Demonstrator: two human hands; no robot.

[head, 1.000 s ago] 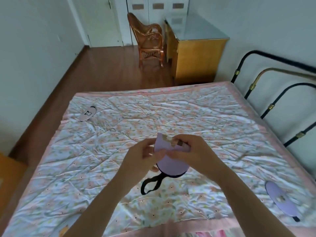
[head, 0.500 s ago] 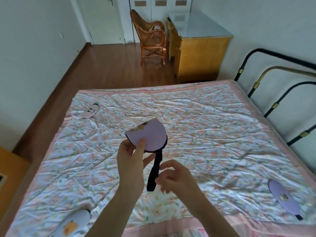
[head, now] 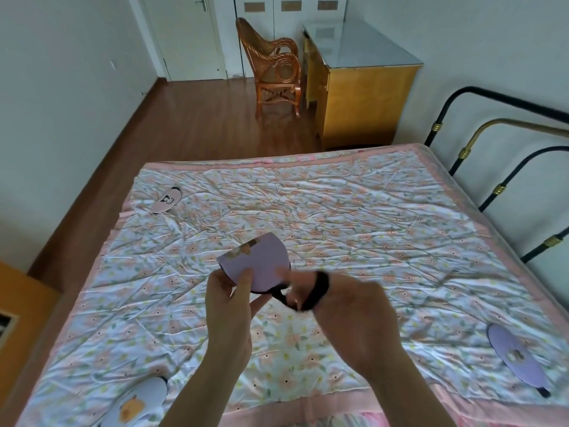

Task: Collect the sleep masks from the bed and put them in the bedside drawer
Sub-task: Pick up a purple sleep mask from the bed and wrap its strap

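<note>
Both hands grip one folded mask [head: 258,263] — left hand [head: 229,300] pinching, right hand [head: 341,306] strap-wrapped.

Both bare forearms reach forward, side by side. The left hand [head: 229,306] is raised, thumb up, fingers pinched closed on what it holds. The right hand [head: 345,306] sits close beside it, motion-blurred, fingers [head: 295,280] curled in a grip toward the left.

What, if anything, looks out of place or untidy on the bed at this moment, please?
Three sleep masks lie scattered on the rumpled bedspread: a pink one far left, a white one near left, a purple one near right. The hands hold a fourth, folded.
</note>
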